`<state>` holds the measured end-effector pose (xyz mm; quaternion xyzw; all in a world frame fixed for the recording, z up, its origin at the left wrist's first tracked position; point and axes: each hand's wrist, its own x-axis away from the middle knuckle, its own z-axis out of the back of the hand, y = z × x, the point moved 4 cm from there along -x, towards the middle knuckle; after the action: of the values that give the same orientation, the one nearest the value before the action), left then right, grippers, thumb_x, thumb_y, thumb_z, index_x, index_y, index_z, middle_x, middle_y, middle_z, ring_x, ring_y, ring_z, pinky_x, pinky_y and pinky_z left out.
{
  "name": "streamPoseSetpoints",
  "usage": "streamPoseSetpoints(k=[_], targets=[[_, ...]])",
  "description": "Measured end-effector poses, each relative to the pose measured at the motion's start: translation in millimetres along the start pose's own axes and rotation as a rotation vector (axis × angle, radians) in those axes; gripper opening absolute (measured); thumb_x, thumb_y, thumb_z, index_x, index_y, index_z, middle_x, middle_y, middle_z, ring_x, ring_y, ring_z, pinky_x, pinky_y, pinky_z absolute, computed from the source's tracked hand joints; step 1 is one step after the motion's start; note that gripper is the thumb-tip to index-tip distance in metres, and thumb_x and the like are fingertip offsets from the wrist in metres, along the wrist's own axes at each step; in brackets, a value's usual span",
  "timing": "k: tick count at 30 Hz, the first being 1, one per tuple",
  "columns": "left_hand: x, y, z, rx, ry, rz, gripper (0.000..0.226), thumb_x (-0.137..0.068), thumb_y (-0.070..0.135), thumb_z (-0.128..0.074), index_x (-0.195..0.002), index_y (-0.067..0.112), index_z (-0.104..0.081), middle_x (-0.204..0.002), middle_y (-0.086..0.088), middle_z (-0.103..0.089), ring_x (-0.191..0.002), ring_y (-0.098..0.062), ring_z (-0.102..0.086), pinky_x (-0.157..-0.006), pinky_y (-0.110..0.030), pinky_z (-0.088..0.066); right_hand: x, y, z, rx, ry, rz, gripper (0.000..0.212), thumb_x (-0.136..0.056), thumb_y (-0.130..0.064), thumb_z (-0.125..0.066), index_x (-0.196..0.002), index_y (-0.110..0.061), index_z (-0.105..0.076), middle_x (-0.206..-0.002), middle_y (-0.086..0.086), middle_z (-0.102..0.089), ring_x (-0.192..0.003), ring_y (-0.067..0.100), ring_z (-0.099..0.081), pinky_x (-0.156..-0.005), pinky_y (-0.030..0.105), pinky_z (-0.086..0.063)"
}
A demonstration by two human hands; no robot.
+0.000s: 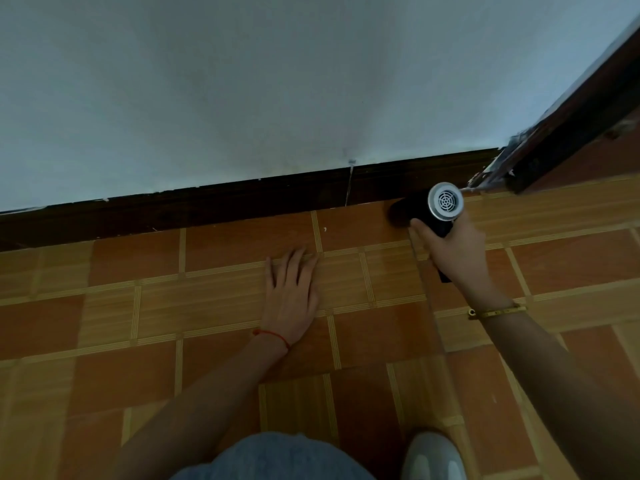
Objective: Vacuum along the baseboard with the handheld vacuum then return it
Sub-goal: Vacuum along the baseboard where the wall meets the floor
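Head view, looking down at the floor [221, 292] by the wall [242, 81]. My right hand [450, 247] grips the vacuum [433, 209], fingers and thumb curled tight round its dark handle; the round silver vent [446, 201] at its rear faces up at me. Nozzle end is low and dark, pointed at the baseboard [207, 206], close to the door frame [554, 133] corner; whether the nozzle actually touches the board I cannot tell, it is lost in shadow. My left hand [292, 289] lies flat on the tiles, fingers straight and slightly spread, propping me, holding nothing. A pale crumb [325, 229] sits on the tile just beside the baseboard, between my two hands. A thin vertical joint [349, 185] breaks the board further left. Jeans knee [273, 459] and shoe [433, 455] at bottom edge. Judgement: sweep looks barely begun, at the right-hand end of the run, most of the board leftward yet to cover, return not yet done. The vacuum seems light enough for one hand, rigid plastic, smooth shell so it may turn in a loose grip; hold belongs on the handle below the body, clear of the vent so air is not blocked. Keep the nozzle angled into the floor seam.
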<state>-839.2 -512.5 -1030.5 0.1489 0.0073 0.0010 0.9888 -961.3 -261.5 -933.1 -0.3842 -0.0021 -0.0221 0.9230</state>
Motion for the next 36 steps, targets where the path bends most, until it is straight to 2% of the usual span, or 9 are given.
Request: streamPoseSetpoints(k=[4,7,9,12,18,21,25,32,36], targets=[[-1,1,2,-0.005,-0.014,0.009,0.052,-0.097,0.03,-0.036,-0.148,0.018,-0.038,-0.152,-0.009,-0.037,-0.144,-0.029,-0.032,-0.119,-0.062,-0.017,-5,8,6,-0.109,0.071,-0.088,0.068,-0.077,-0.061,-0.065,-0.121,-0.011,-0.051,-0.098,0.012,-0.071,-0.087,0.031,-0.069,-0.075,0.045,-0.058],[3,2,7,-0.023,-0.016,0.028,0.053,-0.097,0.03,-0.033,-0.148,0.016,-0.038,-0.15,-0.012,-0.04,-0.141,-0.031,-0.034,-0.118,-0.062,-0.022,-10,14,13,-0.16,0.11,-0.172,0.081,-0.068,-0.071,-0.06,-0.121,-0.011,-0.05,-0.099,0.013,-0.07,-0.089,0.033,-0.069,-0.075,0.051,-0.058],[8,1,10,-0.019,-0.008,0.053,0.052,-0.097,0.031,-0.032,-0.146,0.016,-0.039,-0.149,-0.013,-0.042,-0.14,-0.032,-0.034,-0.116,-0.063,-0.025,-13,17,13,-0.166,0.088,-0.194,0.075,-0.071,-0.067,-0.064,-0.121,-0.012,-0.05,-0.098,0.012,-0.07,-0.09,0.033,-0.069,-0.077,0.052,-0.057],[12,0,12,-0.037,-0.026,0.085,0.051,-0.097,0.031,-0.031,-0.144,0.015,-0.04,-0.15,-0.014,-0.041,-0.141,-0.032,-0.033,-0.114,-0.063,-0.028,-14,16,7,-0.143,0.041,-0.162,0.062,-0.081,-0.052,-0.069,-0.122,-0.009,-0.052,-0.103,0.013,-0.07,-0.096,0.031,-0.067,-0.082,0.047,-0.056],[23,-4,18,-0.028,-0.054,0.213,0.057,-0.096,0.035,-0.026,-0.148,0.014,-0.036,-0.154,-0.016,-0.036,-0.144,-0.036,-0.03,-0.117,-0.061,-0.025,1,-20,-28,-0.099,-0.166,0.014,0.06,-0.085,-0.037,-0.071,-0.132,-0.008,-0.05,-0.116,0.005,-0.067,-0.105,0.017,-0.063,-0.072,0.013,-0.044],[30,-5,20,-0.02,-0.092,0.226,0.062,-0.096,0.039,-0.02,-0.153,0.015,-0.031,-0.159,-0.015,-0.029,-0.148,-0.034,-0.023,-0.121,-0.058,-0.016,13,-44,-49,-0.094,-0.284,0.091,0.066,-0.084,-0.039,-0.072,-0.137,-0.012,-0.044,-0.125,0.005,-0.064,-0.113,0.019,-0.061,-0.083,0.021,-0.047],[33,-6,19,-0.016,-0.112,0.231,0.064,-0.096,0.039,-0.017,-0.153,0.015,-0.03,-0.16,-0.014,-0.026,-0.15,-0.033,-0.019,-0.122,-0.058,-0.012,14,-56,-58,-0.053,-0.262,0.076,0.069,-0.083,-0.052,-0.067,-0.138,-0.02,-0.041,-0.123,0.003,-0.065,-0.108,0.022,-0.063,-0.085,0.038,-0.056],[35,-7,16,-0.037,-0.071,0.218,0.058,-0.098,0.035,-0.026,-0.152,0.015,-0.033,-0.158,-0.014,-0.032,-0.147,-0.033,-0.026,-0.118,-0.061,-0.022,8,-61,-61,-0.119,-0.312,0.064,0.066,-0.083,-0.045,-0.071,-0.137,-0.019,-0.045,-0.123,0.0,-0.064,-0.108,0.018,-0.063,-0.081,0.026,-0.051],[37,-10,13,-0.068,-0.049,0.191,0.057,-0.099,0.035,-0.03,-0.153,0.015,-0.032,-0.158,-0.014,-0.033,-0.146,-0.032,-0.029,-0.117,-0.061,-0.024,16,-67,-70,-0.068,-0.431,0.123,0.064,-0.084,-0.04,-0.071,-0.138,-0.017,-0.045,-0.126,0.001,-0.063,-0.114,0.019,-0.06,-0.083,0.021,-0.046]])
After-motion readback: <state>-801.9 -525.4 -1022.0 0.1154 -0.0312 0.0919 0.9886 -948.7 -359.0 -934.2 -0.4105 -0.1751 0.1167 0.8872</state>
